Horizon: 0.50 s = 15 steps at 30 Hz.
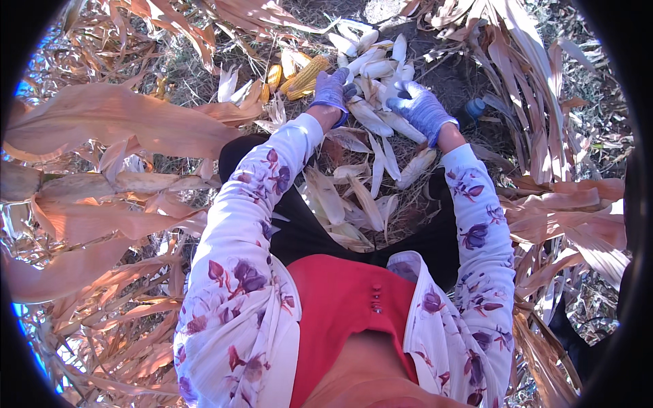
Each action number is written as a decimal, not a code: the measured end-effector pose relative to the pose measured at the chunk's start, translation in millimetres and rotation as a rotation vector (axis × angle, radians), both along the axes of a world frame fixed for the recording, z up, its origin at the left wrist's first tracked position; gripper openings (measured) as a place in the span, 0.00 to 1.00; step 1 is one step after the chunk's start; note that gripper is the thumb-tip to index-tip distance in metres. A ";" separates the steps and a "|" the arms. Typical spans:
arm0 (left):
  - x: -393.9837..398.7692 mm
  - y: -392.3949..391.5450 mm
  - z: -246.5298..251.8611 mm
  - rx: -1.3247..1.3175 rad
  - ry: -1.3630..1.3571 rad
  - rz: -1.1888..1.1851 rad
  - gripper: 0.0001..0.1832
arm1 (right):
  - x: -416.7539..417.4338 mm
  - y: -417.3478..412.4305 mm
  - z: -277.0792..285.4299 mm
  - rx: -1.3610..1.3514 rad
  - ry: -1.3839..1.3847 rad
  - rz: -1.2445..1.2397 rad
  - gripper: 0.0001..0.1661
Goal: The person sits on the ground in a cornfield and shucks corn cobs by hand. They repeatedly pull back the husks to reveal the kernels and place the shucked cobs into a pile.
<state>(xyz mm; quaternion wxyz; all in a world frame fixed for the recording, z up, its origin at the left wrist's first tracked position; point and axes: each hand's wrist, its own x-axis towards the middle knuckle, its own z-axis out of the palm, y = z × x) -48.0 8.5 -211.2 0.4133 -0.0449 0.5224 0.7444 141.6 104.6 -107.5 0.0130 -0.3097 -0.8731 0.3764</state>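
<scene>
My left hand (330, 94), in a grey-blue glove, is over the left edge of a pile of maize ears in pale husks (375, 66). Just left of it lie several bare yellow maize cobs (306, 76). My right hand (421, 109), gloved alike, is at the right side of the pile with its fingers curled by a pale husk (390, 89). Whether either hand grips anything is hard to make out. Loose dry husks (375, 204) are strewn between my legs, below both hands.
A bottle with a blue cap (475, 107) lies right of my right hand. Dry maize stalks (117, 186) and broad leaves (122, 122) cover the ground on the left. More dry leaves (525, 92) are heaped on the right. A dark shape (576, 336) shows at the lower right.
</scene>
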 end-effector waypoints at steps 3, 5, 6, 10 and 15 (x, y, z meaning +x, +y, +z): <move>22.8 -1.1 2.7 0.092 -0.089 -0.375 0.12 | -0.8 -3.7 5.2 0.067 -0.041 0.046 0.34; 49.6 -3.7 4.9 -0.003 -0.083 -0.529 0.12 | 0.4 -4.6 10.3 0.113 -0.123 0.073 0.32; 56.5 -5.8 6.9 -0.008 -0.081 -0.572 0.12 | 2.1 -3.6 13.1 0.166 -0.189 0.117 0.31; 65.3 -12.7 5.1 -0.093 -0.026 -0.699 0.13 | 14.3 10.6 21.5 0.250 -0.337 0.185 0.25; 56.0 -6.9 -35.7 -0.178 -0.077 -0.580 0.13 | 40.0 39.3 19.7 0.465 -0.208 0.024 0.17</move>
